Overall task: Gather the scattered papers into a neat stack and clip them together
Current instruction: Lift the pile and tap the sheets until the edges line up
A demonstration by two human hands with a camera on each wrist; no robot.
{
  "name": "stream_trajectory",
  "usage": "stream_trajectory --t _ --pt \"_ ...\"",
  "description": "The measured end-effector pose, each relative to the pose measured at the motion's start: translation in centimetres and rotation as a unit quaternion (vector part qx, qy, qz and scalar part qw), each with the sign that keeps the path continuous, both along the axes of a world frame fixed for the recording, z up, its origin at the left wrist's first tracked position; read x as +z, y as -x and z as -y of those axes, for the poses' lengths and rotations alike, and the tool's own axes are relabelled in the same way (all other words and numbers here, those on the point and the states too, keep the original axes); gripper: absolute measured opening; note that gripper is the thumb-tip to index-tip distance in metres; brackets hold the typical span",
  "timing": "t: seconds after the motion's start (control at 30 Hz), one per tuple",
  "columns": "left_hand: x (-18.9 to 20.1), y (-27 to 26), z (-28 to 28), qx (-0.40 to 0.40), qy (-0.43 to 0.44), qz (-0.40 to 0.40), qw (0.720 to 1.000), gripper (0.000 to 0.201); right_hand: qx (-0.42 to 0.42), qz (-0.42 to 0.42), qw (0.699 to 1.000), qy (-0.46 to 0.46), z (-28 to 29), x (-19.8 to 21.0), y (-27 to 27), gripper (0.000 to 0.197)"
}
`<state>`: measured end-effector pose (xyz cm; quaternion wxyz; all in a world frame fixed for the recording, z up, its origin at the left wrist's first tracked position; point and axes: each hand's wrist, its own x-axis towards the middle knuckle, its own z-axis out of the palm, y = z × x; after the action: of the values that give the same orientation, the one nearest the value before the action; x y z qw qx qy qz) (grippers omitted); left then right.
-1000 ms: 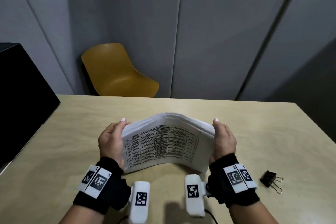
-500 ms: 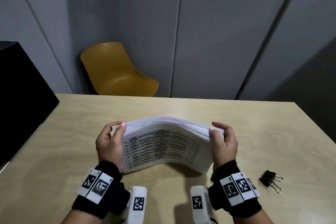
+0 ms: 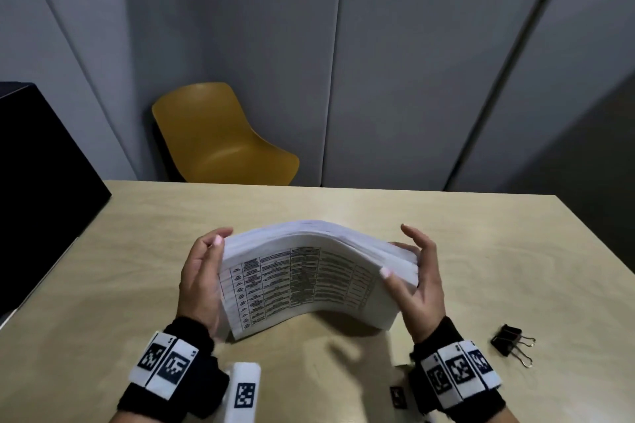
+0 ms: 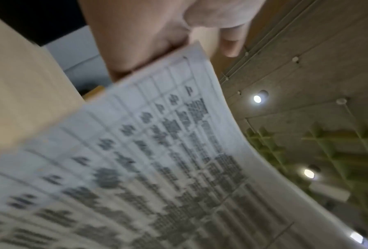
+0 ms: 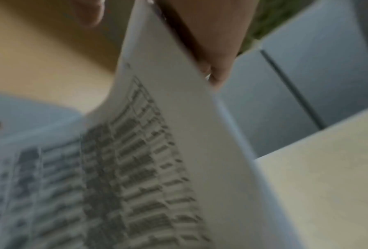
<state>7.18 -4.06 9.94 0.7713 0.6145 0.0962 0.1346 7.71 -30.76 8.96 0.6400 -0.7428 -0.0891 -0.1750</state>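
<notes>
Standing on its near long edge on the pale wooden table [image 3: 481, 251], one thick stack of white papers [image 3: 309, 278] bows upward in an arch, its facing sheet printed with a ruled table of small dark text. The left hand [image 3: 201, 280] presses flat against the stack's left end with fingertips curled over the top corner, while the right hand [image 3: 417, 280] grips the right end, thumb on the printed face and fingers spread loosely behind. One black metal clip [image 3: 512, 343] with wire handles lies on the table, well apart to the right; one yellow moulded chair [image 3: 220, 137] stands beyond the far edge.
</notes>
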Motion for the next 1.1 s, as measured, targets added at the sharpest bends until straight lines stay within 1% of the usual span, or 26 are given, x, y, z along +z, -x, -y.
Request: stream_trajectory --t 0.03,0.07,0.1,0.13,0.17,0.2,0.23,0.3,0.37,0.43,0.5,0.53,0.57,0.6,0.63,0.67,0.7,0.73,0.77,0.8,0.9,0.97,1.03,1.07,1.1 --pt "-0.5 0.2 -0.6 -0.039 -0.018 0.007 0.999 0.033 0.013 -0.004 0.999 0.034 0.6 -0.8 0.2 0.071" --pt "-1.0 0.3 -1.0 -0.074 -0.045 0.007 0.996 0.042 0.008 -0.014 0.999 0.036 1.0 -1.6 0.2 0.073" --pt "-1.4 0.4 -1.1 -0.093 -0.068 -0.002 0.993 0.044 -0.006 -0.028 0.999 0.028 1.4 -2.4 0.1 0.07" --pt "-1.7 0.5 -1.1 -0.084 -0.086 -0.022 0.992 0.036 -0.024 -0.044 0.998 0.023 1.6 -3.0 -0.2 0.06" --pt "-1.7 0.6 -0.7 -0.065 -0.098 -0.036 0.992 0.025 -0.041 -0.053 0.998 0.017 1.4 -3.4 -0.5 0.045" --pt "-1.5 0.7 -0.1 -0.04 -0.114 -0.048 0.992 0.019 -0.048 -0.058 0.997 0.0 1.1 -3.6 -0.8 0.031" --pt "-1.6 0.7 0.4 -0.027 -0.129 -0.054 0.99 0.017 -0.047 -0.064 0.997 -0.018 0.7 -3.8 -1.1 0.027" --pt "-1.2 0.5 1.0 -0.007 -0.129 -0.041 0.991 0.027 -0.031 -0.067 0.996 -0.039 -0.2 -3.3 -1.2 0.035" --pt "-0.6 0.2 0.8 0.013 -0.121 -0.008 0.993 0.03 -0.033 -0.058 0.997 -0.049 -0.2 -2.9 -1.2 0.038" --pt "-0.7 0.2 0.0 0.018 -0.171 0.016 0.985 0.04 -0.044 -0.044 0.997 -0.049 0.2 -3.0 -0.9 0.046" --pt "-1.2 0.5 -0.5 0.045 -0.228 0.037 0.972 0.06 -0.069 -0.029 0.997 -0.021 0.5 -3.3 -0.3 0.066" --pt "-1.4 0.7 -0.6 0.072 -0.238 0.052 0.967 0.072 -0.083 -0.01 0.996 0.005 0.4 -3.2 -0.1 0.077" --pt "-1.7 0.8 -0.8 0.099 -0.259 0.067 0.958 0.084 -0.095 0.025 0.994 0.038 0.3 -2.8 0.1 0.085" --pt "-1.7 0.8 -0.6 0.117 -0.297 0.084 0.944 0.09 -0.099 0.07 0.99 0.067 0.0 -2.4 0.1 0.086" --pt "-1.6 0.7 -0.4 0.129 -0.35 0.101 0.922 0.087 -0.101 0.107 0.984 0.101 -0.3 -2.1 0.0 0.081" --pt "-1.5 0.6 -0.3 0.132 -0.4 0.124 0.898 0.077 -0.105 0.136 0.975 0.145 -0.7 -1.7 -0.2 0.071" --pt "-1.3 0.5 -0.2 0.126 -0.437 0.137 0.88 0.064 -0.108 0.146 0.966 0.183 -0.9 -1.3 -0.4 0.062" --pt "-1.0 0.5 0.0 0.118 -0.451 0.137 0.874 0.053 -0.11 0.141 0.962 0.205 -1.1 -1.1 -0.4 0.055" --pt "-0.9 0.5 0.1 0.111 -0.454 0.129 0.875 0.046 -0.112 0.131 0.961 0.215 -1.1 -1.1 -0.5 0.053" --pt "-0.8 0.6 0.2 0.105 -0.45 0.122 0.878 0.044 -0.111 0.126 0.961 0.218 -1.1 -1.3 -0.5 0.051" --pt "-1.1 0.9 0.1 0.088 -0.434 0.096 0.892 0.053 -0.095 0.116 0.968 0.201 -0.6 -1.6 -0.3 0.044" --pt "-1.0 0.9 -0.1 0.073 -0.434 0.092 0.893 0.052 -0.075 0.107 0.974 0.185 -0.4 -1.4 -0.4 0.044" --pt "-0.8 0.8 -0.6 0.067 -0.42 0.094 0.9 0.044 -0.065 0.093 0.98 0.161 0.0 -1.6 -0.6 0.05" --pt "-0.8 0.7 -0.8 0.068 -0.396 0.082 0.912 0.045 -0.062 0.074 0.986 0.133 0.2 -1.7 -0.6 0.059" --pt "-0.8 0.7 -0.9 0.066 -0.357 0.066 0.93 0.052 -0.061 0.042 0.993 0.094 0.5 -1.9 -0.7 0.069"
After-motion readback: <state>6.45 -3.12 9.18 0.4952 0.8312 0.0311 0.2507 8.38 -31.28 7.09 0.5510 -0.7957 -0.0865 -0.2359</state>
